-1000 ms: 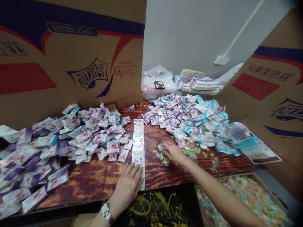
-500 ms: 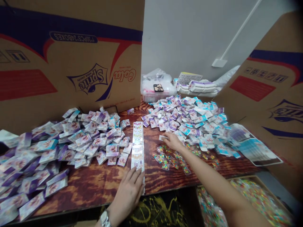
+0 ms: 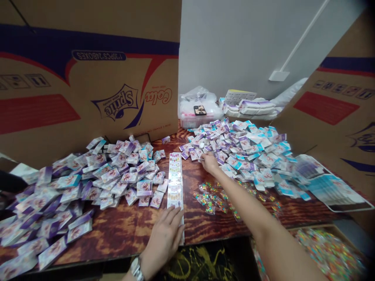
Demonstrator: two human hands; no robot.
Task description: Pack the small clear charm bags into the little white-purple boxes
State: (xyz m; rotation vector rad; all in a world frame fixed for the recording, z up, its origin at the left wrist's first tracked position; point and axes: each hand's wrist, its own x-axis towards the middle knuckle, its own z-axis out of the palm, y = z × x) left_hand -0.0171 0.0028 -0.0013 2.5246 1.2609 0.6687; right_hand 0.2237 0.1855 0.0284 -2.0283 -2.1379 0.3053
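Note:
My left hand (image 3: 166,237) lies flat, fingers spread, on the near end of a long narrow sticker strip (image 3: 175,177) that runs away from me down the middle of the wooden table (image 3: 123,230). My right hand (image 3: 209,161) is stretched far forward to the near edge of the right-hand heap of small white, purple and teal packets (image 3: 246,150). Its fingers are curled on a small white packet (image 3: 202,159). Under my right forearm lie several small clear bags of coloured bits (image 3: 212,199).
A second, larger heap of packets (image 3: 73,187) covers the table's left side. Big printed cardboard panels stand at the left (image 3: 88,78) and right (image 3: 336,105). At the back are a plastic bag with a phone (image 3: 199,110) and stacked packs (image 3: 254,107). Printed sheets (image 3: 331,183) lie right; a box of colourful bags (image 3: 331,249) sits below.
My right hand has moved forward from the coloured bags to the edge of the right-hand packet heap and closed on a small white packet. My left hand stays on the strip.

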